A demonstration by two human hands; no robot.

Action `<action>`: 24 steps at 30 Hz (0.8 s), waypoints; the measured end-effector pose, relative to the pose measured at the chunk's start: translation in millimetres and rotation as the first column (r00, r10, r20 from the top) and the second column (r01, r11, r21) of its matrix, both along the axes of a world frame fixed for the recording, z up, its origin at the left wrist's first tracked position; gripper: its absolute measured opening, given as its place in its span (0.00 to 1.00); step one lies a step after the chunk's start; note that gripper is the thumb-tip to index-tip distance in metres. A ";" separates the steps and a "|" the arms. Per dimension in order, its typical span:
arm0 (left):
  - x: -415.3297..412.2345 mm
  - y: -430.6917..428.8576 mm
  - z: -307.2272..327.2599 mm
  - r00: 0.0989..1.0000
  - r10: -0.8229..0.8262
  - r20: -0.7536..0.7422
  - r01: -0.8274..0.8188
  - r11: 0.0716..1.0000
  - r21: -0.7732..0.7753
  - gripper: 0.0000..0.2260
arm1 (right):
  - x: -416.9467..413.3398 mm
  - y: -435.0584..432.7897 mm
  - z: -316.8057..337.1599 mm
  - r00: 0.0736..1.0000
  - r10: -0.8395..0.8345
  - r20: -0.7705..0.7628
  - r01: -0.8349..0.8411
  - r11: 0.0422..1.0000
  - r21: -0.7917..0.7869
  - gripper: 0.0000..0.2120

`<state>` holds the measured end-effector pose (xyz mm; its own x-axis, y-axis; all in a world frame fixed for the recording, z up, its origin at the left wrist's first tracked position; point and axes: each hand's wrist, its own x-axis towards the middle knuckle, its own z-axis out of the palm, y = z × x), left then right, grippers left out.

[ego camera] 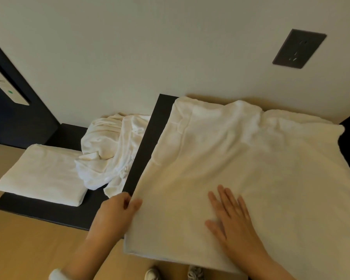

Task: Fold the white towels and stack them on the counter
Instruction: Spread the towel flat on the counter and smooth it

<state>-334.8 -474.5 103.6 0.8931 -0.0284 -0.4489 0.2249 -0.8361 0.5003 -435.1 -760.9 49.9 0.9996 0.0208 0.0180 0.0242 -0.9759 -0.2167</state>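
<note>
A large white towel (251, 168) lies spread over the dark counter (150, 138), its near edge hanging over the front. My left hand (117, 211) pinches the towel's left edge near the front. My right hand (230, 217) lies flat on the towel with fingers straight. To the left, on a lower dark ledge (49, 211), sits a folded white towel (42, 174). A crumpled heap of white towels (109, 150) lies between the folded one and the counter's side.
A pale wall rises behind the counter with a dark socket plate (298, 49) at the upper right. A dark door with a white lock panel (6, 83) stands at the far left. Wooden floor and my shoes (174, 273) show below.
</note>
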 end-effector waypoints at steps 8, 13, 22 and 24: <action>77.1 -50.3 -10.2 0.972 0.117 0.206 -0.082 0.982 -0.170 0.09 | 66.6 -54.7 5.7 0.969 -0.240 0.053 0.242 0.969 -0.046 0.35; 68.4 -44.5 -14.5 0.956 0.131 0.262 -0.093 0.984 -0.153 0.07 | 44.6 -48.1 -0.9 0.962 -0.271 0.024 0.272 0.959 -0.083 0.35; 97.5 -50.2 -10.0 0.962 0.150 0.230 -0.103 0.973 -0.204 0.09 | 54.6 -60.9 6.8 0.955 -0.272 0.117 0.275 0.961 -0.010 0.35; 130.4 -67.2 -7.5 0.970 0.186 0.154 -0.148 0.962 -0.231 0.10 | 80.0 -77.8 13.0 0.944 -0.316 0.093 0.317 0.948 -0.001 0.32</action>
